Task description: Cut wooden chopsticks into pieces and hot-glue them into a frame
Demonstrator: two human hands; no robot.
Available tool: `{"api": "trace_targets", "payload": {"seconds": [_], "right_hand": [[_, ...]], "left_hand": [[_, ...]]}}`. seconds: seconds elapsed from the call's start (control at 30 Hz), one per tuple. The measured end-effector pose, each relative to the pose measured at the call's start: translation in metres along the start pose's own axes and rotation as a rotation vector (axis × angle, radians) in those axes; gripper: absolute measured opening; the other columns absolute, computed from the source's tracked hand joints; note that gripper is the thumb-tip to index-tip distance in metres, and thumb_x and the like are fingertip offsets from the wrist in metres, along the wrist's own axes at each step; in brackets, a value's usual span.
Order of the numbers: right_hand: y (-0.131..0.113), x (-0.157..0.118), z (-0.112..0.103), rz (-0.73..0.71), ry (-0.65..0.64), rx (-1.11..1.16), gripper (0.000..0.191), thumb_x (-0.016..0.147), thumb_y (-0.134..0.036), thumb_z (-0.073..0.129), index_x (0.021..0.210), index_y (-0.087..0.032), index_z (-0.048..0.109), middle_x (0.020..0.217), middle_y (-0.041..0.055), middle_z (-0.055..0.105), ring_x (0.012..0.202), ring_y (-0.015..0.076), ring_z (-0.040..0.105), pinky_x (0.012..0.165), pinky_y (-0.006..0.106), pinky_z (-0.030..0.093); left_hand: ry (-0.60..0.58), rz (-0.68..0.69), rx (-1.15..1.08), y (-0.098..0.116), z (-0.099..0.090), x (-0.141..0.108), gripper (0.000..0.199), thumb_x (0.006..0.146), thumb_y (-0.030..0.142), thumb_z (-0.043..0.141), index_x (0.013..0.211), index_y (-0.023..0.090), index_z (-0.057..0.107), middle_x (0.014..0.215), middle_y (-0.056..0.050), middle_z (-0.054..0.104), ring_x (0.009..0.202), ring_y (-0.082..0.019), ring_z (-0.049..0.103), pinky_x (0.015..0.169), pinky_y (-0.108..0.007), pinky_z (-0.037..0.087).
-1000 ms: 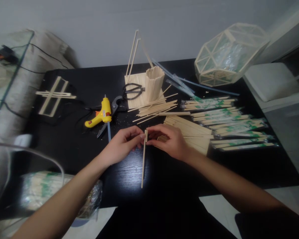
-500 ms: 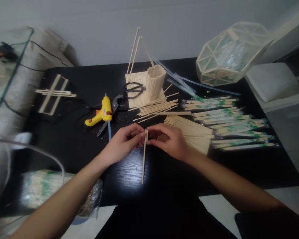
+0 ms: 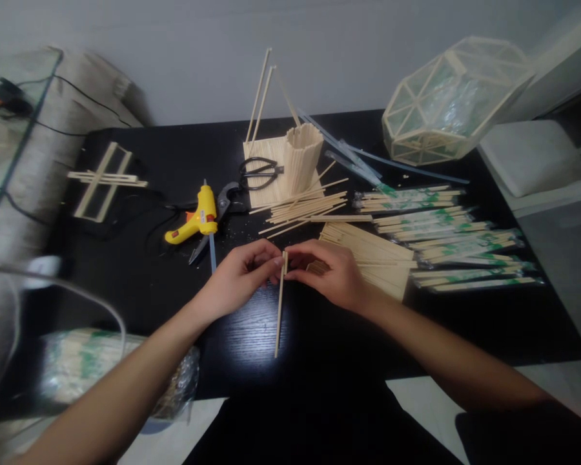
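Observation:
A thin wooden stick [image 3: 279,310] points down toward the table's front edge, its top end between my two hands. My left hand [image 3: 246,274] pinches it from the left, thumb against the wood. From the right, my right hand [image 3: 326,271] closes thumb and fingers on a short wooden piece [image 3: 285,261] lying along the stick's top. Beyond my hands is a pile of loose sticks [image 3: 305,210]. A yellow glue gun [image 3: 203,216] lies to the left, beside pliers-like cutters [image 3: 226,194]. Partly behind my right hand is a flat panel of sticks [image 3: 377,258].
A stick base with a round holder [image 3: 303,158] stands at the back, black-handled scissors [image 3: 260,174] on it. Wrapped stick bundles [image 3: 465,245] lie right, below a faceted frame [image 3: 445,106]. A crossed stick frame [image 3: 105,181] and a plastic-wrapped pack [image 3: 84,361] are left.

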State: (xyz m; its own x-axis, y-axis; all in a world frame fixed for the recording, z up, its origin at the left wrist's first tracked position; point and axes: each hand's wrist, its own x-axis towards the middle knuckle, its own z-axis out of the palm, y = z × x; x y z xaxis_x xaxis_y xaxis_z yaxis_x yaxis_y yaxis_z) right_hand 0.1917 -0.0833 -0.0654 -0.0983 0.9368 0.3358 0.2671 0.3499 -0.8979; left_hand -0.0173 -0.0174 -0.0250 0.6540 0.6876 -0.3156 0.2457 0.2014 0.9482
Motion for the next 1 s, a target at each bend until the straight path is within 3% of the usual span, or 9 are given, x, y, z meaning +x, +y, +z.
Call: {"api": "trace_targets", "payload": {"seconds": [1.0], "right_hand": [[-0.0021, 0.0004, -0.001, -0.009, -0.015, -0.047, 0.03, 0.09, -0.034, 0.085, 0.116, -0.024, 0.076, 0.102, 0.0041, 0.08, 0.082, 0.017, 0.076, 0.08, 0.033, 0.064]], "left_hand": [[-0.016, 0.001, 0.013, 0.0046, -0.0007, -0.0001, 0.033, 0.093, 0.049, 0.073, 0.091, 0.016, 0.069, 0.07, 0.0, 0.069, 0.062, -0.012, 0.063, 0.06, -0.024, 0.053]]}}
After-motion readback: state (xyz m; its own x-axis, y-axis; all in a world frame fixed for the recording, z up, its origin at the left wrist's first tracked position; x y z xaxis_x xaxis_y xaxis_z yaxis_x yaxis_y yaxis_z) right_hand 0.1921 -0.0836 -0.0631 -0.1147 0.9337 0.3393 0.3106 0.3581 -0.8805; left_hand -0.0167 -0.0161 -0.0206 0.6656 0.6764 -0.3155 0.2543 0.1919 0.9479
